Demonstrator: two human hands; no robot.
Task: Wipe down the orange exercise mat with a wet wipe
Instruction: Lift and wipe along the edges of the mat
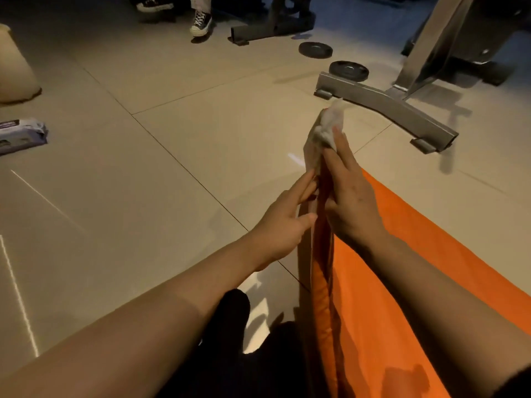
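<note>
Far off to the left of our left hand (283, 225) lies a soft purple-and-white wipe pack (21, 135), flat on the floor; whether it is open we cannot tell. Our right hand (349, 193) has straight fingers pressing a crumpled white wet wipe (324, 133) against the raised edge of the orange exercise mat (382, 297), the wipe folded over that edge at the fingertips. Our left hand, fingers extended and relaxed, touches the opposite side of the same lifted edge, just beside the right. The mat looks matte and pliable, its near edge standing up in a thin fold between our hands while the rest spreads down and to the right of them. Beneath is a floor of large glossy beige tiles (143, 196) with dark grout lines. Beyond our right hand stands a grey metal machine foot (385, 110), with two dark round weight plates (348, 70) past it, and someone's sneakers (201, 23) farther away.
</note>
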